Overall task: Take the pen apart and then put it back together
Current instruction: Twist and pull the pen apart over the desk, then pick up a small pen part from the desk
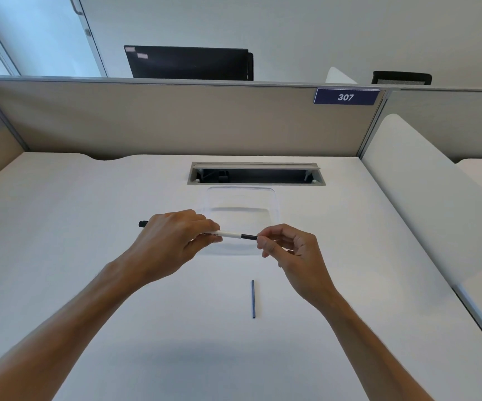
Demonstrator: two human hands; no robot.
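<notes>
A white pen (228, 234) with black ends was held level above a white desk (60, 227), its long axis running left to right and slanting slightly down toward the right. The left hand (173, 241) was closed around the barrel, hiding its middle; only a black tip stuck out past the knuckles. The right hand (290, 250) pinched the pen's other black end between thumb and fingertips. A thin blue refill (253, 298) lay on the desk nearer the person, pointing away from them. A clear tray (273, 204), hard to make out, sat behind the hands.
</notes>
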